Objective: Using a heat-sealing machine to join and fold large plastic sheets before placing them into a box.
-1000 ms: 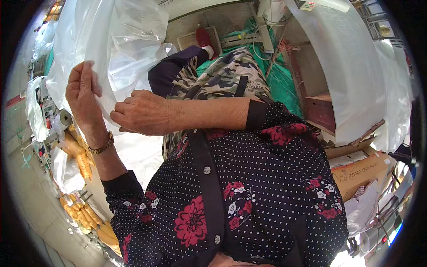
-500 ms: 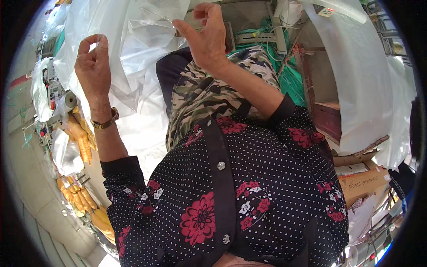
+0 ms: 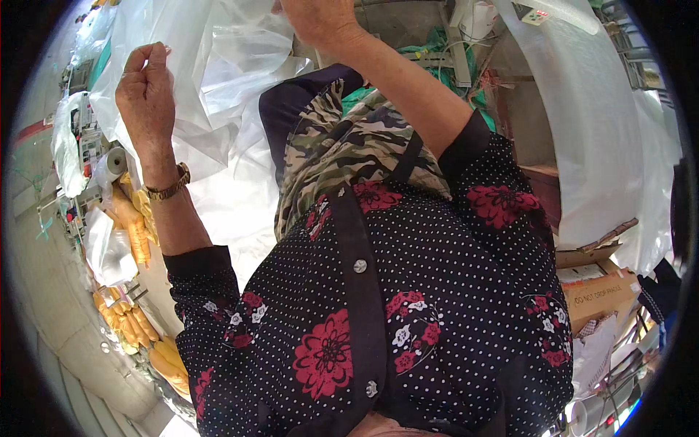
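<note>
My left hand point(image 3: 145, 95) is raised at the upper left, a gold watch on its wrist. Its fingers are curled and the thumb presses against the forefinger; what they hold, if anything, is too small to make out. Behind and beside it hangs a large clear plastic sheet point(image 3: 186, 69), creased and draping down over a bright white area. My right hand point(image 3: 320, 22) reaches to the top edge, beside the sheet's right side. Most of its fingers are cut off by the frame, so their closing does not show.
Camouflage-patterned cloth point(image 3: 342, 149) covers my lap. To the right hangs a wide translucent plastic sheet point(image 3: 593, 138), above a cardboard box point(image 3: 601, 298). Orange-yellow gloves point(image 3: 131, 226) and a plastic roll point(image 3: 113, 164) are at the left. Green netting point(image 3: 440, 80) lies beyond my lap.
My right hand has moved up and left, partly out of the picture. My left hand has shifted slightly up and left, and the gap between its thumb and forefinger has closed.
</note>
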`<state>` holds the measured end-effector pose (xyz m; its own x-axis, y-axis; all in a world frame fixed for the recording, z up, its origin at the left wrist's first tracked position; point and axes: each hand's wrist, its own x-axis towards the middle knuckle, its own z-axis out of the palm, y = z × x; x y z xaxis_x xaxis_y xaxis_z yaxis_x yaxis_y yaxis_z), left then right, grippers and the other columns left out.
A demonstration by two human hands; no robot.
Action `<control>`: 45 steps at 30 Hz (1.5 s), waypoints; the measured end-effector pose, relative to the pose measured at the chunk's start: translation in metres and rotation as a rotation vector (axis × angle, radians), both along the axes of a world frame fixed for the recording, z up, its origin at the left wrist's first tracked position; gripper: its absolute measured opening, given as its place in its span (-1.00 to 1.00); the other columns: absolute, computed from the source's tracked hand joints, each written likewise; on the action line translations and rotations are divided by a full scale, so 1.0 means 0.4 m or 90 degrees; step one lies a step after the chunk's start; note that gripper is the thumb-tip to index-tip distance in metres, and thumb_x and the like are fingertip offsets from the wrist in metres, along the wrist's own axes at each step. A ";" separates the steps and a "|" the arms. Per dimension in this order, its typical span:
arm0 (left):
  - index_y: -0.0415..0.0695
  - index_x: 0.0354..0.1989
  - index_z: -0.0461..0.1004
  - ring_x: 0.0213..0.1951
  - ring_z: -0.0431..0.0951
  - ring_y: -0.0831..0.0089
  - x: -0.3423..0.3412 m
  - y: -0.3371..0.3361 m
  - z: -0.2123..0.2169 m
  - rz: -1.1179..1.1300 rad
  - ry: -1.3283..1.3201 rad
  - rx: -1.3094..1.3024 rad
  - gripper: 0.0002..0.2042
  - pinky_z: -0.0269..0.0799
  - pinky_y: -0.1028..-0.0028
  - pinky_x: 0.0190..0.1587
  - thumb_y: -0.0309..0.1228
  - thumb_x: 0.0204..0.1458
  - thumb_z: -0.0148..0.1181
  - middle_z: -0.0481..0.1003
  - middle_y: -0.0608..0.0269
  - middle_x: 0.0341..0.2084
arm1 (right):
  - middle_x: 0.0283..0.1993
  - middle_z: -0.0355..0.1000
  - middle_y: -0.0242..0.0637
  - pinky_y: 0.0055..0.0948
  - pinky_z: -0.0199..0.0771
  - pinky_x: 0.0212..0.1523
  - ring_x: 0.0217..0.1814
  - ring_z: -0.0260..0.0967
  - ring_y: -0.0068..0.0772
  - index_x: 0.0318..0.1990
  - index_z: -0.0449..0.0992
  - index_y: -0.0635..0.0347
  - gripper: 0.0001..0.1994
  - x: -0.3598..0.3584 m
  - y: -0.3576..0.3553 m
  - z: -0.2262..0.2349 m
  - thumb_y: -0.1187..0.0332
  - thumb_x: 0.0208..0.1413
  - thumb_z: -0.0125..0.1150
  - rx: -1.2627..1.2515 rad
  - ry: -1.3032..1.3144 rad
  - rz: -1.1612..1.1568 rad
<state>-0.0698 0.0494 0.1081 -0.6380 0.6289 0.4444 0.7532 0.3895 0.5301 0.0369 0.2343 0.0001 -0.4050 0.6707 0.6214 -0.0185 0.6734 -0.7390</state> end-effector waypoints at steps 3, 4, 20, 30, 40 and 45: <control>-0.20 -0.28 0.53 -0.67 0.16 0.79 0.004 -0.003 0.000 -0.010 -0.016 0.002 -0.79 0.03 0.67 -0.62 -0.31 0.21 0.09 0.23 0.56 -0.75 | -0.53 0.45 -0.09 -0.08 0.37 -0.33 -0.44 0.42 0.04 -0.41 0.50 0.34 -0.72 0.028 -0.005 0.032 0.29 0.21 0.06 -0.005 -0.061 0.032; -0.17 -0.26 0.54 -0.69 0.16 0.80 0.006 -0.001 0.000 -0.034 -0.035 0.008 -0.80 0.03 0.67 -0.65 -0.30 0.21 0.08 0.24 0.57 -0.74 | -0.53 0.45 -0.09 -0.08 0.37 -0.33 -0.44 0.42 0.04 -0.41 0.50 0.34 -0.72 0.039 -0.010 0.046 0.29 0.21 0.06 0.004 -0.057 0.032; -0.30 -0.13 0.54 -0.57 0.27 0.74 0.098 0.039 0.010 -0.162 -0.496 0.201 -0.79 0.18 0.67 -0.49 -0.49 0.12 0.07 0.37 0.51 -0.61 | -0.37 0.39 -0.34 -0.28 0.30 -0.27 -0.29 0.37 -0.24 -0.32 0.53 0.10 -0.84 0.025 -0.015 0.106 0.48 -0.11 0.33 0.294 0.186 0.031; -0.27 0.05 0.48 -0.54 0.30 0.77 0.107 0.056 -0.013 -0.266 -0.612 0.257 -0.66 0.24 0.70 -0.45 -0.50 0.08 0.06 0.40 0.54 -0.55 | -0.36 0.40 -0.33 -0.27 0.25 -0.19 -0.28 0.36 -0.21 -0.30 0.52 0.15 -0.83 0.033 -0.058 0.118 0.52 -0.10 0.28 0.214 0.154 0.093; -0.32 0.01 0.49 -0.56 0.34 0.77 0.104 0.056 -0.018 -0.265 -0.640 0.271 -0.67 0.25 0.72 -0.47 -0.52 0.07 0.04 0.44 0.50 -0.54 | -0.38 0.41 -0.38 -0.33 0.20 -0.18 -0.33 0.35 -0.29 -0.33 0.55 0.16 -0.82 0.036 -0.048 0.114 0.55 -0.17 0.31 0.325 0.183 0.112; -0.36 0.02 0.45 -0.63 0.27 0.76 0.099 0.062 -0.008 -0.278 -0.646 0.237 -0.66 0.17 0.70 -0.55 -0.47 0.09 0.00 0.36 0.52 -0.64 | -0.37 0.38 -0.42 -0.26 0.21 -0.12 -0.29 0.35 -0.35 -0.30 0.55 0.13 -0.82 0.038 -0.041 0.106 0.45 -0.14 0.28 0.369 0.160 0.106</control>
